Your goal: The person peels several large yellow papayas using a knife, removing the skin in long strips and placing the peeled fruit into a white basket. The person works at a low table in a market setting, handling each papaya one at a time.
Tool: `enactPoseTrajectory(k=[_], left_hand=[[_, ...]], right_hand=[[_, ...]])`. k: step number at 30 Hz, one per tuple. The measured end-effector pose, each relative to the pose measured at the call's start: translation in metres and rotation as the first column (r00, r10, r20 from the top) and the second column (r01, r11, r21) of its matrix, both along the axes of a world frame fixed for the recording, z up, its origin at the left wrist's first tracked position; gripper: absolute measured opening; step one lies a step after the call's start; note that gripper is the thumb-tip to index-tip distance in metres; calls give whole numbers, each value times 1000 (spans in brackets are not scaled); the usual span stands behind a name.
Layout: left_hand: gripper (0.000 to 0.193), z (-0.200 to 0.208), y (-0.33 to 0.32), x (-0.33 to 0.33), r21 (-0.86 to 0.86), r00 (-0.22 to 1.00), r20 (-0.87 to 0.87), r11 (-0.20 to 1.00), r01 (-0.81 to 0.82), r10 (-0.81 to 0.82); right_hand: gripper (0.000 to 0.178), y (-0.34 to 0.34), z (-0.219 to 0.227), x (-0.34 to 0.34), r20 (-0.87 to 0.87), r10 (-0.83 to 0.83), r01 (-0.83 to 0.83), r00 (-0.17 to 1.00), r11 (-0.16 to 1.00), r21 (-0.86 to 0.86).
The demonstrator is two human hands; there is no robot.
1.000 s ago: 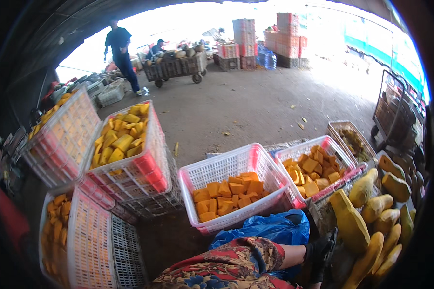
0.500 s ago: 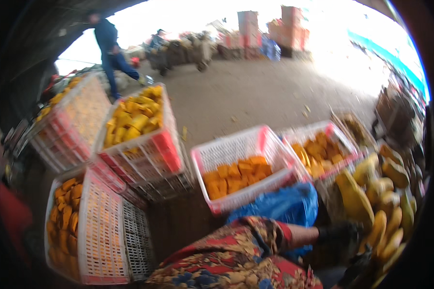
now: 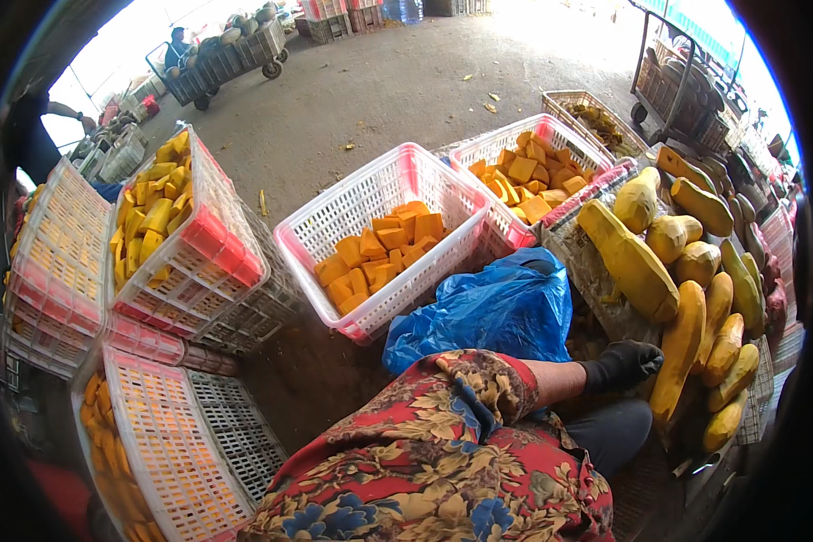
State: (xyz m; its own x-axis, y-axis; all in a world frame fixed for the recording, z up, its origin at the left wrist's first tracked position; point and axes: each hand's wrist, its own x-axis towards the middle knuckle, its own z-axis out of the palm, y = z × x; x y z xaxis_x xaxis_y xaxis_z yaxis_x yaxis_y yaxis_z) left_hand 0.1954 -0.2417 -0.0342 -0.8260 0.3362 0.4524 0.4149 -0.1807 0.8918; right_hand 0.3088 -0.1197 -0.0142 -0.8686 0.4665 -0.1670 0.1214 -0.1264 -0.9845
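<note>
My left hand (image 3: 623,364), in a black glove, is closed in a fist beside the pile of long peeled pumpkins. What it holds, if anything, is hidden. Just right of the knuckles a yellow pumpkin (image 3: 680,348) lies lengthwise, and a thicker greenish-yellow one (image 3: 630,262) rests above the hand. My right hand is out of sight, behind the red floral clothing or below the picture. Left of my forearm spreads a crumpled blue plastic bag (image 3: 492,312). Beyond it stands a white and pink crate (image 3: 312,217) partly filled with orange pumpkin chunks (image 3: 384,253).
A second crate (image 3: 465,158) of chunks stands farther right, with a shallow basket (image 3: 560,101) of peelings behind. Stacked crates (image 3: 217,262) with yellow pieces rise at the left. Handcarts (image 3: 244,54) are on the far floor, and a dark-clothed person (image 3: 32,135) is at the left edge.
My view has turned right and downward, so the crates sit higher and farther left. The second dark glove, low at the right earlier, is no longer visible. My left hand now shows as a fist.
</note>
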Motion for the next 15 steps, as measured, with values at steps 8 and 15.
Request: enactPoseTrajectory(k=[8, 15], left_hand=[[29, -92, -45, -20, -228, 942, -334, 966, -122, 40], [32, -120, -140, -81, -679, 935, -294, 732, -57, -200]], right_hand=[[26, 57, 26, 109, 37, -396, 396, 918, 918, -6], [22, 87, 22, 200, 225, -715, 744, 663, 663, -84]])
